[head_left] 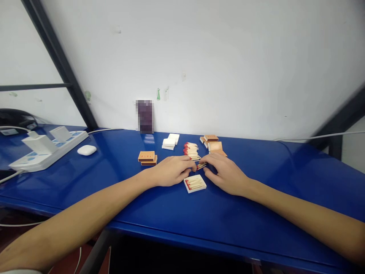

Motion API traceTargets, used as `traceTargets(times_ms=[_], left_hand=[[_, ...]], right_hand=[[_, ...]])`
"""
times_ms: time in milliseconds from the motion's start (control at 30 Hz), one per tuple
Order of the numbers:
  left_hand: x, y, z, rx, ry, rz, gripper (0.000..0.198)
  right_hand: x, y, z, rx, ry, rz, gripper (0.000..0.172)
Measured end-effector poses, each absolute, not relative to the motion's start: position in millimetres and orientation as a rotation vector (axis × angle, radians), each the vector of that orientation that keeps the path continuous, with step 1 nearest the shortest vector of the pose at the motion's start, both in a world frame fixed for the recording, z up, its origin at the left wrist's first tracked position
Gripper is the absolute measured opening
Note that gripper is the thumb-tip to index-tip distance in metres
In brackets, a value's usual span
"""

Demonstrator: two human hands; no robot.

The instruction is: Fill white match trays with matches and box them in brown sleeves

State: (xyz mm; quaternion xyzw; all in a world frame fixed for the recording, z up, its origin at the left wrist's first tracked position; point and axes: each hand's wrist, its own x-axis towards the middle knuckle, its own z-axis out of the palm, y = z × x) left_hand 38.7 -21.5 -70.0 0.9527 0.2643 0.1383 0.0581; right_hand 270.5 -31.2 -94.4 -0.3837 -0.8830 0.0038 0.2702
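Observation:
A few matches (201, 166) lie between my two hands, their red heads to the left. My right hand (228, 176) has its thumb and index finger around them. From the other side, the curled fingers of my left hand (174, 170) touch the head end. Just below the fingers sits a white matchbox tray (196, 188) with several matches in it, heads to the left. Behind my hands is a loose pile of red-headed matches (192, 150), partly hidden by my fingers.
Orange matchbox sleeves (216, 147) lie at the back right, and stacked matchboxes (147, 156) at the left. White trays (170, 142) sit near the wall. A power strip (51, 154) and a white earbud case (87, 150) are far left. A blurred dark object (145, 117) leans on the wall.

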Motion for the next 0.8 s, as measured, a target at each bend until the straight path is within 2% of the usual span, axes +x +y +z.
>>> traceTargets(times_ms=[233,800], left_hand=[[37.7,-21.2,-69.4,2.889,0.801,0.374,0.029],[40.5,-23.2,-66.7,2.859,0.829,0.343,0.032]], right_hand=[[271.2,-29.0,-96.3,-1.025,-2.39,0.03,0.022],[271.2,-29.5,-94.6,-0.947,-2.416,0.086,0.021]])
